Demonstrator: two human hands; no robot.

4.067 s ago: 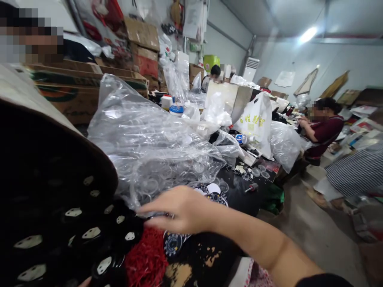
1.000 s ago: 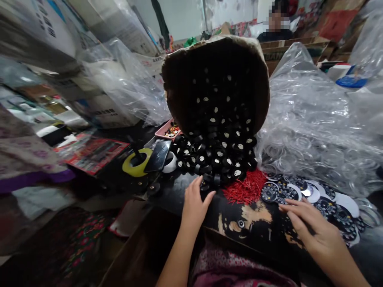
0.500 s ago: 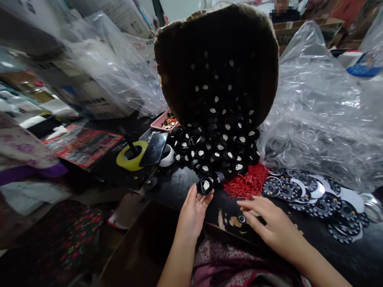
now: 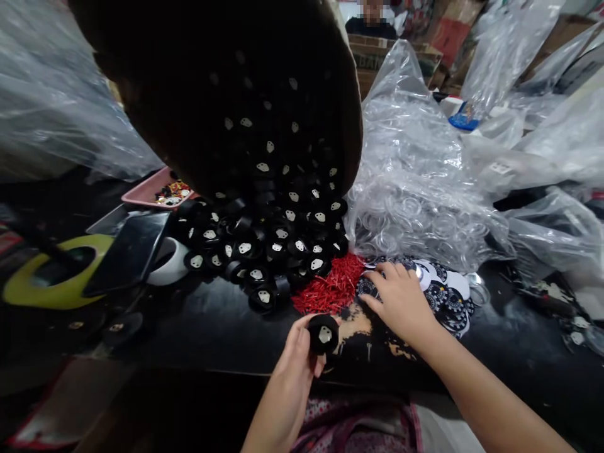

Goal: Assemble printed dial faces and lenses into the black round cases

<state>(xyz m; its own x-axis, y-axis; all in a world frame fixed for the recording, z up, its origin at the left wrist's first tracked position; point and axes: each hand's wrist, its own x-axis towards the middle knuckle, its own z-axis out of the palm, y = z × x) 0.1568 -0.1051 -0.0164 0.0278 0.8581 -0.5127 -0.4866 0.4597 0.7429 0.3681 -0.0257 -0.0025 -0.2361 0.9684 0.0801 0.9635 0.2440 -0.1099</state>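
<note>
My left hand (image 4: 302, 346) grips a round black case (image 4: 324, 333) near the table's front edge. The case's hollow side faces me and shows a white, mask-shaped piece inside. To its right, my right hand (image 4: 401, 299) reaches over a spread of printed dial discs (image 4: 438, 296), black with white markings. Its fingers are apart and its fingertips lie at the left end of the discs; I see nothing held in them. Between the hands and the pile of black cases (image 4: 278, 245) lies a heap of small red sticks (image 4: 328, 286).
A large dark container (image 4: 226, 82) tips its black cases onto the table. At right stands a plastic bag of clear rings (image 4: 425, 214). Leftward are a pink tray (image 4: 155, 192), a phone (image 4: 129, 251), a white roll (image 4: 170, 267) and a yellow tape roll (image 4: 56, 277). A person (image 4: 372, 22) is behind.
The view has swung right and closer. My right hand has moved from the table's front edge onto the dial discs. My left hand still holds the black case, now lower and clear of the pile.
</note>
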